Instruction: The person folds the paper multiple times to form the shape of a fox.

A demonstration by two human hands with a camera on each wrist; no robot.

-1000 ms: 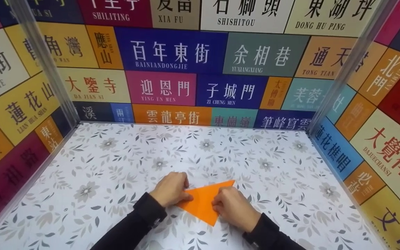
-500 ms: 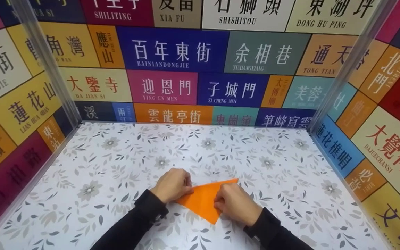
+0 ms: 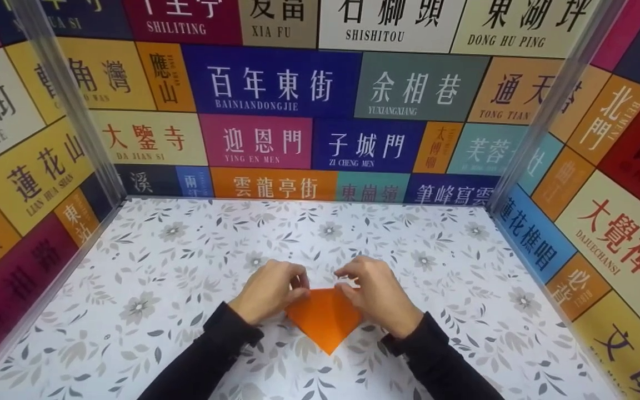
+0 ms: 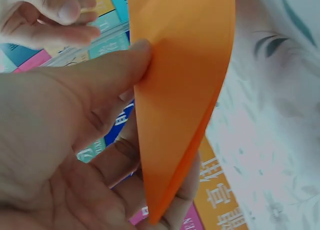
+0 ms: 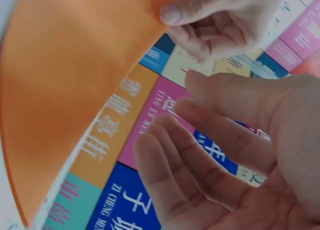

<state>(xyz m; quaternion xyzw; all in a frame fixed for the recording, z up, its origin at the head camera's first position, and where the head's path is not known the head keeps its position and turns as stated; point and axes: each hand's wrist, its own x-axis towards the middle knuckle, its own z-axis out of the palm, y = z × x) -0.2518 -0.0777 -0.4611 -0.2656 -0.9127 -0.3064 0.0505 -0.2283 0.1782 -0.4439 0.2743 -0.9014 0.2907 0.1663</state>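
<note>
A folded sheet of orange paper (image 3: 325, 322) is between my hands in the head view, one corner pointing towards me. My left hand (image 3: 270, 290) pinches its upper left edge. In the left wrist view the thumb lies on the paper's face (image 4: 182, 74) and the fingers are behind it; the folded layers part slightly along one edge. My right hand (image 3: 382, 294) is at the paper's right side. The right wrist view has that hand (image 5: 220, 160) with its fingers spread and loosely bent, a gap between them and the paper (image 5: 65, 84).
A white tabletop with grey flowers and leaves (image 3: 198, 266) lies under the hands. Panels of coloured name signs (image 3: 275, 83) stand at the back and both sides, with clear corner strips (image 3: 542, 111) where they meet.
My right hand has let go of the paper's right part, its fingers opening as it moved away from me. The paper has turned, and its lower corner now points more directly towards me.
</note>
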